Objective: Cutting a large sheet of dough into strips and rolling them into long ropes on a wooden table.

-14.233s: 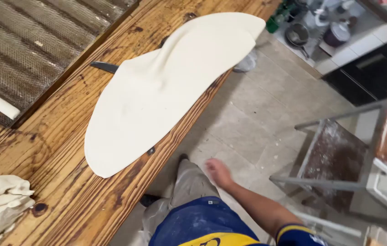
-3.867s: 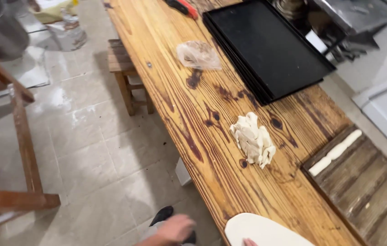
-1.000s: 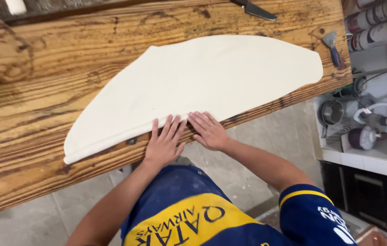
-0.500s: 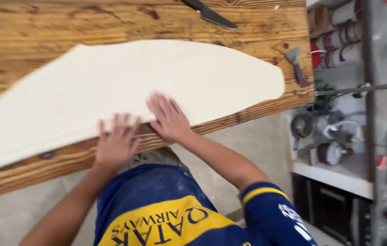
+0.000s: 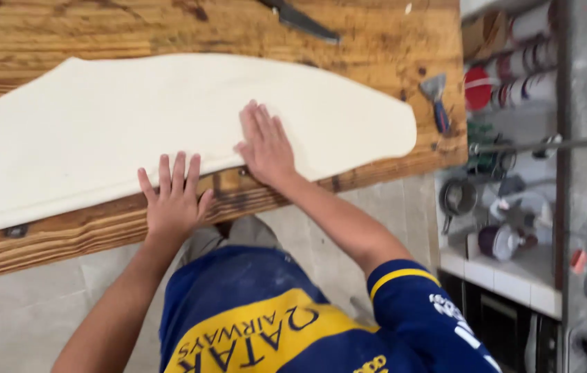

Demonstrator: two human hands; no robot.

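Fingers of both my hands lie spread and flat, gripping nothing: the right hand (image 5: pixel 263 144) presses on the one wide, pale sheet of rolled dough (image 5: pixel 134 131), the left hand (image 5: pixel 172 197) rests at its near edge on the long wooden plank table (image 5: pixel 86 228). One dark knife (image 5: pixel 300 19) and one small metal scraper (image 5: pixel 437 100) lie on the wood beyond. Beside the table, a cluttered shelf (image 5: pixel 514 276) holds one small saucepan (image 5: pixel 458 198); I cannot see inside it.
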